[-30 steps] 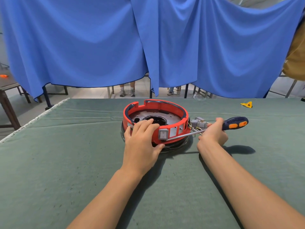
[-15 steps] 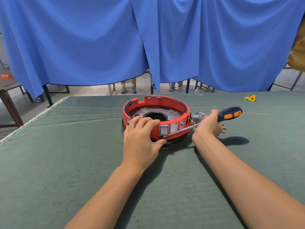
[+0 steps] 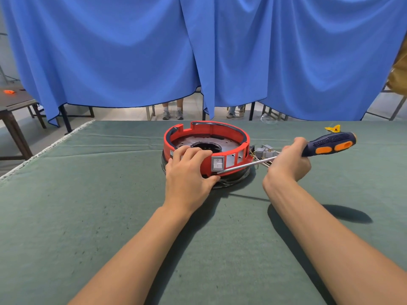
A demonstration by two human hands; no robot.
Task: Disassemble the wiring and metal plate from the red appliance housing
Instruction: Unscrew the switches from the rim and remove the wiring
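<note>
A: Nearest, what are the hands doing?

B: The left hand (image 3: 189,172) grips the red housing (image 3: 229,160) rim at six o'clock. The right hand (image 3: 288,164) clasps the screwdriver (image 3: 330,144).

A: Shaft direction?

B: It lies towards nine o'clock, steel tip beside the grey switch (image 3: 218,164). The perforated metal plate (image 3: 226,143) sits inside; wiring connectors (image 3: 265,150) dangle at three o'clock.

The screwdriver (image 3: 286,155) tip is hidden beneath the red housing (image 3: 229,132).
</note>
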